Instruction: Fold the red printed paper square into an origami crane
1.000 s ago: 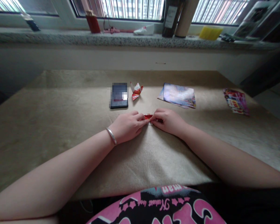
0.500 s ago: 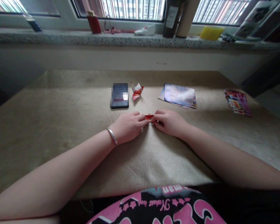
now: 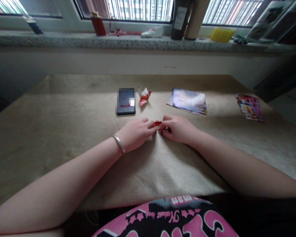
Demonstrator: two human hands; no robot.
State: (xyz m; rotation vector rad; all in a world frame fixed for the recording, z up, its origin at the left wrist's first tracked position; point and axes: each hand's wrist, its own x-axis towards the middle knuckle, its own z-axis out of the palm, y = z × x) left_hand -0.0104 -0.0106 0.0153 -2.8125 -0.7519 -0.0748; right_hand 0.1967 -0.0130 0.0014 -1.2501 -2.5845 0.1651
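1. Your left hand (image 3: 135, 133) and your right hand (image 3: 179, 129) are both narrowed to a pinch, with their fingertips closing from either side on a small folded piece of shiny red paper (image 3: 158, 124).
2. That paper sits between your hands, at the top of a ridge in the beige felt table cover (image 3: 64, 131). Your fingers hide much of it, so you cannot tell its exact shape, or whether it touches the cover.
3. A plain silver bangle (image 3: 118, 144) circles your left wrist.
4. Ahead of your hands lies a red-and-white folded paper crane (image 3: 144, 96), just right of a black smartphone (image 3: 125, 101) with a blurred screen.
5. Farther right is a loose stack of glossy patterned paper sheets (image 3: 189, 101), and near the table's right side lies a pink printed paper packet (image 3: 249, 107).
6. Beyond the table, a speckled granite windowsill (image 3: 88, 41) holds a red cup (image 3: 98, 27), a dark labelled bottle (image 3: 180, 19), a tan cardboard tube (image 3: 196, 18) and a yellow sponge (image 3: 222, 35).
7. Your pink-and-black printed top (image 3: 167, 217) fills the bottom edge of the view.
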